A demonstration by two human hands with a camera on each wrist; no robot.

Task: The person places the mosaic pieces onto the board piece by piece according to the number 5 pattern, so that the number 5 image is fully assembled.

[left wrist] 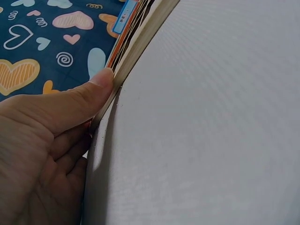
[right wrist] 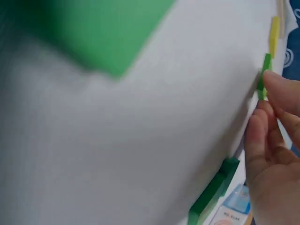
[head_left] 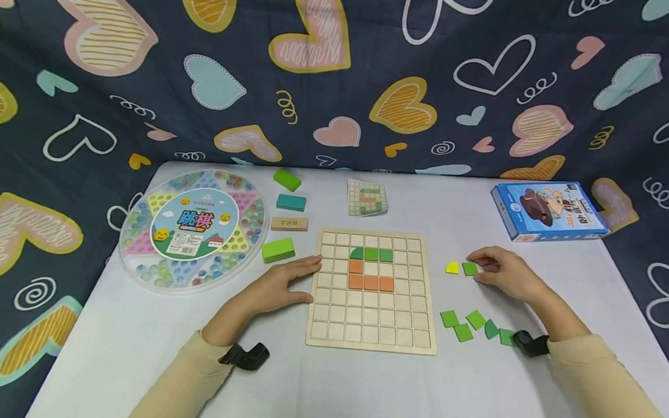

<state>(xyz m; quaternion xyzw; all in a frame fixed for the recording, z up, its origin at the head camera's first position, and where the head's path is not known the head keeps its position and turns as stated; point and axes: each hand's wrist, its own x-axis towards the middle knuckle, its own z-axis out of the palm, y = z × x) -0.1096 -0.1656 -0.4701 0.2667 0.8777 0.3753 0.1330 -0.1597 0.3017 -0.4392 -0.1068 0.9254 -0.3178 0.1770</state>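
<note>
A wooden grid board (head_left: 371,333) lies flat on the table. In its upper cells sit green tiles (head_left: 371,254) and orange tiles (head_left: 371,282), forming a C-like shape. My left hand (head_left: 277,287) rests against the board's left edge, its thumb and fingers spread along it; in the left wrist view the thumb (left wrist: 101,79) touches that edge. To the right of the board, my right hand (head_left: 506,272) pinches a small green square tile (head_left: 470,269) between thumb and fingers. A yellow tile (head_left: 452,267) lies just left of that tile, also visible in the right wrist view.
Several loose green tiles (head_left: 463,332) lie near the right wrist. A pattern card (head_left: 366,198) is behind the board, a blue box (head_left: 549,211) at back right. On the left are a round marble game (head_left: 196,220), green blocks (head_left: 278,250), a teal block (head_left: 291,202) and a wooden block (head_left: 289,223).
</note>
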